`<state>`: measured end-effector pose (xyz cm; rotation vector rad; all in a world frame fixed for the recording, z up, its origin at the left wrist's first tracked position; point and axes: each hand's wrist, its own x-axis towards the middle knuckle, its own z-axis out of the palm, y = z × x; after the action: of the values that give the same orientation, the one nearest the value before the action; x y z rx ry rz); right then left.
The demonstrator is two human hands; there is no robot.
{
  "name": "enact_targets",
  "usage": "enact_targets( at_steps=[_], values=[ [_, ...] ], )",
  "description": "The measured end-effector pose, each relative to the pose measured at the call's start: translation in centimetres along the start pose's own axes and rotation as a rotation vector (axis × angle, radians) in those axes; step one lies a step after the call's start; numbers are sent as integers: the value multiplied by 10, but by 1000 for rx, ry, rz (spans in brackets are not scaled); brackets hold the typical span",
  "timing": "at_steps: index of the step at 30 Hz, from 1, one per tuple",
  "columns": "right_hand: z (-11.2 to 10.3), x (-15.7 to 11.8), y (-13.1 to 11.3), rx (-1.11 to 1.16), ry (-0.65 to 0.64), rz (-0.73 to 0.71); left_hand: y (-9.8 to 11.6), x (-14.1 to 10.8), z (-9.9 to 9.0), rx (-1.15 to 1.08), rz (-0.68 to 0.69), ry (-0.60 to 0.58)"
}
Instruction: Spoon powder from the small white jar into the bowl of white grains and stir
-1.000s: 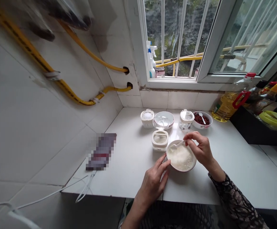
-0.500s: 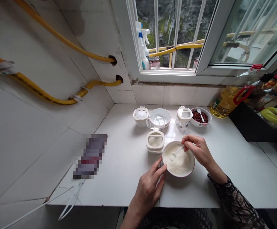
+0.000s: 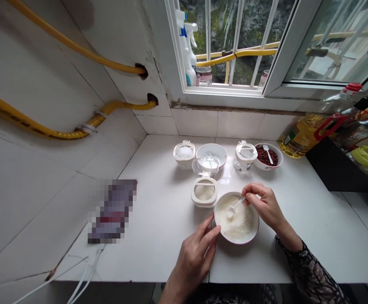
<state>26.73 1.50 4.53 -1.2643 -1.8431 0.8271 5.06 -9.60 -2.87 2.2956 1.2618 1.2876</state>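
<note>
A white bowl [image 3: 254, 237] of pale, grainy powder [image 3: 239, 226] stands on the counter in front of me. My left hand [image 3: 196, 253] steadies it from the left, its fingertips against the rim. Above the bowl's right side, my right hand [image 3: 261, 202] pinches the handle of a small white plastic spoon [image 3: 232, 211], whose head is at the powder. Just beyond the left rim is a squarish jar [image 3: 204, 192] with its clear lid flipped up and pale contents inside.
Farther back are a jar of white contents [image 3: 184, 154], a white bowl [image 3: 220, 150], a lidded jar [image 3: 245, 156] and a bowl of dark red bits [image 3: 268, 157] with a white spoon. An oil bottle [image 3: 301, 135] and a black box [image 3: 323, 164] stand right; a pixelated object [image 3: 114, 211] lies left.
My view has shifted slightly, so the bowl and counter edge appear a little lower. The spoon remains in my right hand over the powder, and the left hand stays at the rim.
</note>
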Motion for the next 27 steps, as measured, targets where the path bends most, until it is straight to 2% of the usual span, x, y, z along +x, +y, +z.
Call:
enact_targets(
  at_steps=[4, 6, 9, 12, 15, 27],
  values=[
    [6, -3, -5, -66, -88, -188, 1, 1, -1, -12, -8, -7],
    [8, -5, -8, -45, -111, -187, 1, 1, -1, -9, -12, -4],
    [7, -5, -10, 38, -67, -52, 1, 1, -1, -11, -17, -9],
    [3, -2, -8, 201, -29, 146, 0, 2, -1, -10, -18, -6],
    [1, 2, -7, 364, -22, 278, 0, 2, -1, -7, -13, 4],
    [2, 8, -4, 556, 15, 374, 0, 4, -1, -5, -11, 10]
  ],
)
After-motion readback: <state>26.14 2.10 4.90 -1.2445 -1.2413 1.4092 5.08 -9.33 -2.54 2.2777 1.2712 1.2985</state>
